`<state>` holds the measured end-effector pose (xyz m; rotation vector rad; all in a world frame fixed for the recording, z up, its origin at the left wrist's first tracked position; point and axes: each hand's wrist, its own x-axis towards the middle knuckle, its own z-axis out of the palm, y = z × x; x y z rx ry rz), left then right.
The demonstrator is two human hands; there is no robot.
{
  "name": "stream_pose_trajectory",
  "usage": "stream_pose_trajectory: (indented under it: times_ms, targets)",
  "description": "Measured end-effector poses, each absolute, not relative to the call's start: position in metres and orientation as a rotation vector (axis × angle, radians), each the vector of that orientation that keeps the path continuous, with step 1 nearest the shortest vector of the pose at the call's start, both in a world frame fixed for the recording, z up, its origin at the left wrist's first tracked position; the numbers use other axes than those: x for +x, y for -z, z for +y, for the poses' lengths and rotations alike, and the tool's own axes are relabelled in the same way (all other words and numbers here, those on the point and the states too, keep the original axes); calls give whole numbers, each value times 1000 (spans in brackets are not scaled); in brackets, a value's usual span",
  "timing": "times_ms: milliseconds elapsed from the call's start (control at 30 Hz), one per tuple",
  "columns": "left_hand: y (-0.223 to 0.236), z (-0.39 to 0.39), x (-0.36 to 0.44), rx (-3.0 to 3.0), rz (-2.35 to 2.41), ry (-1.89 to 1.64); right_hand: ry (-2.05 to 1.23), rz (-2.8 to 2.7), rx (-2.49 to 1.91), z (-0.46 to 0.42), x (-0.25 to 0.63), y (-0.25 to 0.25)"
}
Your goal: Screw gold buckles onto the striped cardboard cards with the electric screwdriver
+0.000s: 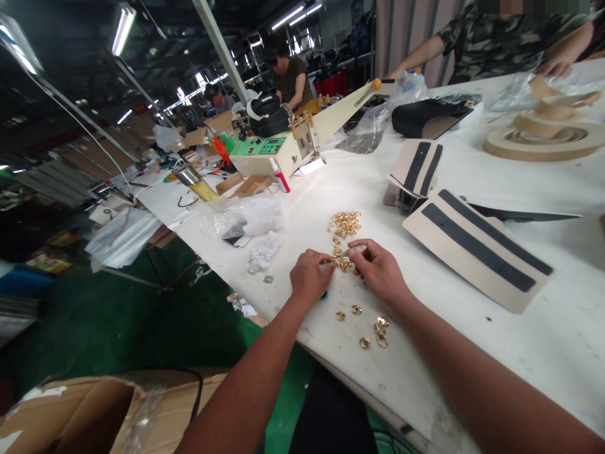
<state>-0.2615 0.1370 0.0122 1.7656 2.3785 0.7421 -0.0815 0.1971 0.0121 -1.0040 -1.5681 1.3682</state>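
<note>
Small gold metal fittings, ring-like in shape, lie between my two hands over the white table. My left hand is closed, its thumb and forefinger pinched at the left side of these pieces. From the right, my right hand meets them with thumb and fingers drawn together; its fingertips partly hide what they grip. Just beyond my hands is a loose pile of gold fittings. Nearer the table edge, several separate gold fittings are scattered. A small teal object shows partly beneath my left hand.
Beige panels with black strips lie at right, before a tan strip coil. Crumpled plastic and a control-panel machine stand left and behind. A person in camouflage works across the table. A cardboard box sits below left.
</note>
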Motion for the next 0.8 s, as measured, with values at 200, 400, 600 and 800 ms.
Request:
stream_pose_trajectory:
  times_ms: [200, 400, 600, 800]
  targets:
    - [-11, 140, -269, 1693, 2332, -756, -1337, -1691, -1022, 192, -87, -4]
    - [-15, 141, -272, 1645, 2299, -741, -1318, -1729, -1019, 191, -90, -1]
    - [-18, 141, -271, 1634, 2306, -714, -1275, -1737, -1025, 190, -90, -1]
    - [-18, 143, -271, 1637, 2314, -704, -1319, -1724, -1018, 190, -91, 0]
